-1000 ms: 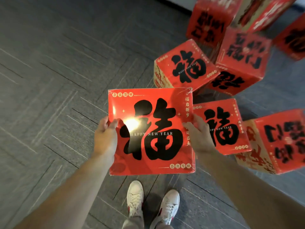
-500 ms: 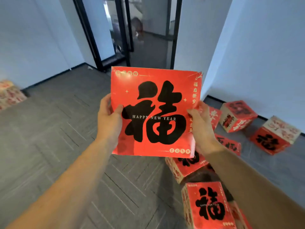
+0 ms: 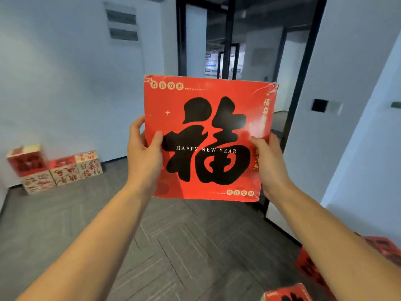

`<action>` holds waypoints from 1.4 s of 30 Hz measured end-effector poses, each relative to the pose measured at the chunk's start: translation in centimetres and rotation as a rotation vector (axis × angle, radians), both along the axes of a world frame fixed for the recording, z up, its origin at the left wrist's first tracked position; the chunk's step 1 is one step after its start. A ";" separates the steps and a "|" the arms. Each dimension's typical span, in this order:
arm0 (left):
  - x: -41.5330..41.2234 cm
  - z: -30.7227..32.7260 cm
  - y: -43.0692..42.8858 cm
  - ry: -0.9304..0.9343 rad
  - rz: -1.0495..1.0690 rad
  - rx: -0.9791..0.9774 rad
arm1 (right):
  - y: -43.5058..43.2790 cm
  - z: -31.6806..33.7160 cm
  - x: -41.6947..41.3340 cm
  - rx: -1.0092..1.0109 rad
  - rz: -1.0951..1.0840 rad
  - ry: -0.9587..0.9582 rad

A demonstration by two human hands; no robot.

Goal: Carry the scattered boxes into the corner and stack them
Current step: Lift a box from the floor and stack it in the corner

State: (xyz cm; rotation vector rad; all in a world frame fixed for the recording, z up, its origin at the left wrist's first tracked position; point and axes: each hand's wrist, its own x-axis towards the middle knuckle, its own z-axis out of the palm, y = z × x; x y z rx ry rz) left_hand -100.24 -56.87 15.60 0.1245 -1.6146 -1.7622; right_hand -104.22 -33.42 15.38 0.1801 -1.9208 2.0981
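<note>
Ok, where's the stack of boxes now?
In the head view, the stacked boxes sit at far left on the floor against the white wall, left of the held red box.

Left grip (image 3: 144, 155) and right grip (image 3: 269, 166) hold a red box (image 3: 206, 101) up between them, arms stretched forward.
The left grip clasps the box's left edge, thumb laid on the near face, fingers curled round behind; the right grip clasps the right edge likewise, its fingers hidden behind. Both bare forearms rise from the lower corners of view and converge, wrists about level.
</note>
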 end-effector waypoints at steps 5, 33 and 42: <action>-0.9 0.2 -8.6 0.004 0.107 -0.027 | -9.2 -0.2 -3.2 -0.039 0.080 -0.002; -25.2 -3.2 -52.3 -0.040 0.734 -0.078 | -59.3 -1.4 -38.7 0.031 0.713 0.012; -36.9 -6.9 -72.9 -0.038 0.741 -0.026 | -79.9 -4.3 -50.5 0.048 0.719 -0.019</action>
